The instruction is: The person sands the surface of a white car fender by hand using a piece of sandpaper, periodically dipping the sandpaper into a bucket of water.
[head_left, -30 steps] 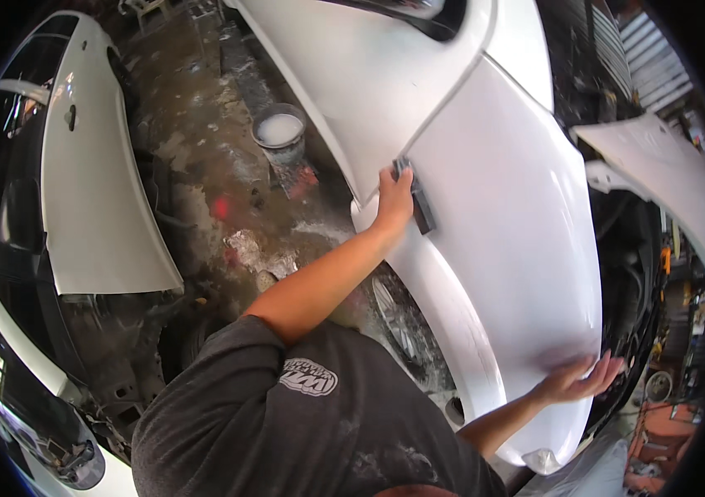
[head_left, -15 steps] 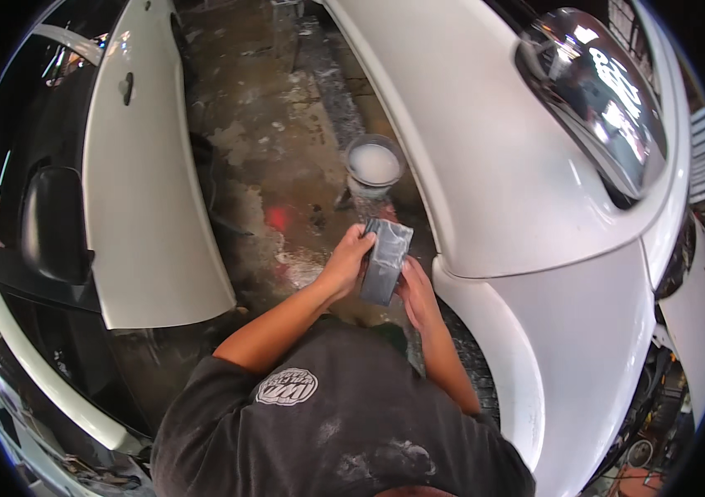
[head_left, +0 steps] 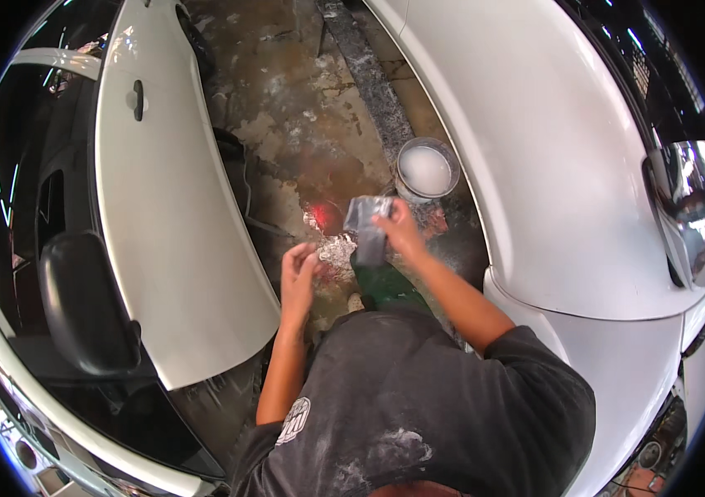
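Dark grey block [head_left: 369, 246], slightly blurred, found in the right hand [head_left: 403, 235]; it projects to the left of the grip. The right hand is closed on its right side, thumb on the near face; fingers behind are largely hidden. The left hand [head_left: 298, 267], left of the grip and apart from the block, is half open with nothing seen in it. Just beyond the grip, slightly right, stands a bucket [head_left: 427, 197] of milky liquid [head_left: 425, 171]. Farther right is a white car [head_left: 526, 157].

Handling assessment: the block appears light and stiff, unlikely to break. Its surface looks smooth and possibly wet, so slipping is a fair risk. Recommended hold: across the long sides, thumb opposing fingers near mid-length, leaving the broad face free.
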Tool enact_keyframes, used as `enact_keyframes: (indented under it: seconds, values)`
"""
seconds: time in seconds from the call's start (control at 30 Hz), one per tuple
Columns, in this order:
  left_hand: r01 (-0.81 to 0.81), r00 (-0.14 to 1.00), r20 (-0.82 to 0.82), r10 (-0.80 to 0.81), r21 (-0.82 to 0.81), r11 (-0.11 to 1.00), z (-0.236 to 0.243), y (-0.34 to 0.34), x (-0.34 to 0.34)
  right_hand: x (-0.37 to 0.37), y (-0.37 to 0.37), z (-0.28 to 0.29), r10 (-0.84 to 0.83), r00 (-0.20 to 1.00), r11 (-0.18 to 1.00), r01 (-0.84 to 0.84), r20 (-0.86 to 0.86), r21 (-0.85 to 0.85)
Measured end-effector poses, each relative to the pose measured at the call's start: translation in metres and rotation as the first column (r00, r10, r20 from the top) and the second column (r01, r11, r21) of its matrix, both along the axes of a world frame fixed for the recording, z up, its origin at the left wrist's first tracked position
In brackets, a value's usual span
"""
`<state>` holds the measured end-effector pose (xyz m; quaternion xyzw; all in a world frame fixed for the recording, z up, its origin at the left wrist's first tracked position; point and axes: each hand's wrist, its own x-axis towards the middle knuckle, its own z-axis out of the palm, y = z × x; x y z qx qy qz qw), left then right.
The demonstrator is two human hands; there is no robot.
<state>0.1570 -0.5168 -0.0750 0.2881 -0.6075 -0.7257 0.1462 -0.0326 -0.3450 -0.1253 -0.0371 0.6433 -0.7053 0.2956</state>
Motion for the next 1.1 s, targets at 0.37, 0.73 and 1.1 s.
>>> enact_keyframes:
  seconds: [0.37,0.73,1.1]
  values:
    - [-0.114,0.772,0.635,-0.024,0.175,0.978,-0.121,-0.083,0.023,-0.256,0.052,-0.257,-0.628,0.752,0.729,0.481,0.197,0.488]
    - [0.164,0.554,0.828,-0.084,-0.009,0.986,-0.151,-0.166,-0.036,-0.298,0.065,-0.389,0.045,0.973,0.184,-0.232,0.227,0.955]
    - [0.753,0.602,0.522,-0.604,-0.122,0.646,-0.173,-0.214,-0.359,-0.273,0.043,-0.175,-0.755,0.643,0.591,0.587,0.124,0.553]
